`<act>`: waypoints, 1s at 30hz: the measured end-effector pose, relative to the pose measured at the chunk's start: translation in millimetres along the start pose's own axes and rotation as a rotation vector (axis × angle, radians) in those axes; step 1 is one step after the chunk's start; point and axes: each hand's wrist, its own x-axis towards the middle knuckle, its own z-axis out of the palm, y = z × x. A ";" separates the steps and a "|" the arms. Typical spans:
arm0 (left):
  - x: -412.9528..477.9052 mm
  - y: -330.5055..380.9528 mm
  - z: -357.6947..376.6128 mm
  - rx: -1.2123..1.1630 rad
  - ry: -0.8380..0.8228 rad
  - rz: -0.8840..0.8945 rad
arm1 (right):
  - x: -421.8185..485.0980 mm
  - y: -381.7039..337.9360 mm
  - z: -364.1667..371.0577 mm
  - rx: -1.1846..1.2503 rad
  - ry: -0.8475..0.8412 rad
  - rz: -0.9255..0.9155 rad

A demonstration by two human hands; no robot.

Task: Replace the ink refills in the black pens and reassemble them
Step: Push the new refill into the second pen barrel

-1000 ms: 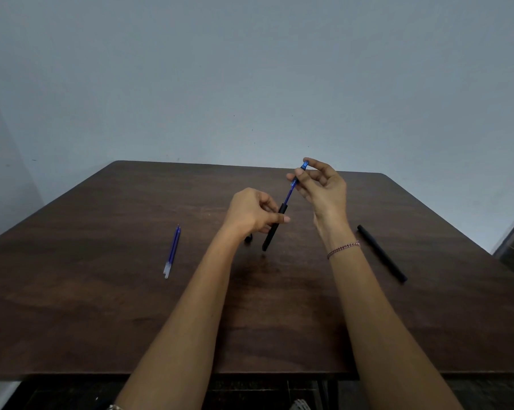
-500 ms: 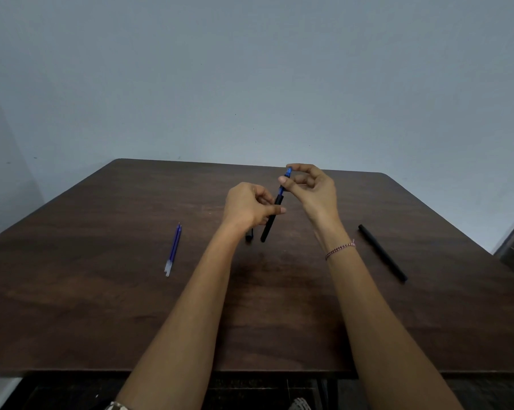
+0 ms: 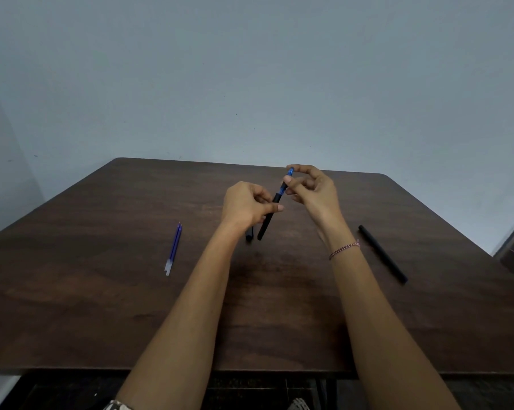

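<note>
On the left part of the dark wooden table (image 3: 102, 291), well apart from the hands, lie what look like two thin spare refills (image 3: 174, 247), blue with pale near ends, pressed side by side and pointing away from the person. Toward the middle, a small black piece (image 3: 249, 235) shows just below the left wrist, mostly hidden by it, so its shape cannot be told. The left hand (image 3: 247, 205) has its fingers curled round the black pen barrel (image 3: 267, 220), the thumb laid across it; the barrel is tilted, its lower end near the tabletop beside the small black piece, though whether it touches the wood cannot be told. Out of the barrel's upper end sticks a blue refill (image 3: 283, 189), leaning up and to the right. The right hand (image 3: 316, 193) pinches the top of that refill between thumb and forefinger, the other fingers loosely bent behind. A thin beaded bracelet (image 3: 344, 249) circles the right wrist. Farther right, a second black pen (image 3: 381, 253) lies flat on the table, slanting from far left to near right, clear of both hands.
</note>
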 end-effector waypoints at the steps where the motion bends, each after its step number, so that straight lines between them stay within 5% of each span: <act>1: 0.1 0.1 -0.1 0.001 0.003 0.001 | -0.2 -0.5 0.0 0.008 -0.006 -0.006; 9: -0.8 1.7 1.3 0.067 0.005 0.031 | 0.3 0.8 2.8 0.015 0.054 -0.018; 20: 2.0 -4.1 1.9 0.265 0.006 0.139 | 3.8 4.0 -4.3 -0.023 -0.094 0.104; 30: 0.5 0.5 5.9 0.126 0.005 0.091 | 4.0 5.3 -0.9 0.001 0.021 0.079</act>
